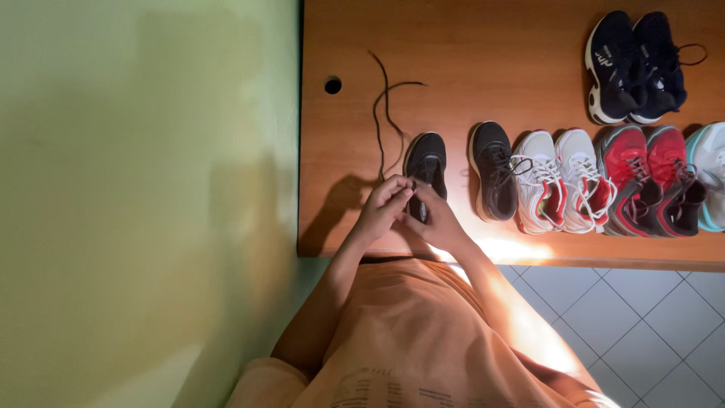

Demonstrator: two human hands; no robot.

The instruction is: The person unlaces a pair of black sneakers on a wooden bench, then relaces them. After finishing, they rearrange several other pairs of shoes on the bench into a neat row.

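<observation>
A dark grey sneaker lies on the wooden table, toe pointing away from me. Its long dark shoelace trails loose across the table toward the far side. My left hand pinches the lace at the shoe's near end, fingertips together. My right hand rests on the heel part of the same shoe, its fingers meeting those of the left hand. The shoe's opening is partly hidden by both hands.
To the right stand the matching dark sneaker, a white and red pair, a red and black pair and a light blue shoe. A navy pair sits at the far right. A cable hole pierces the table; a green wall is at left.
</observation>
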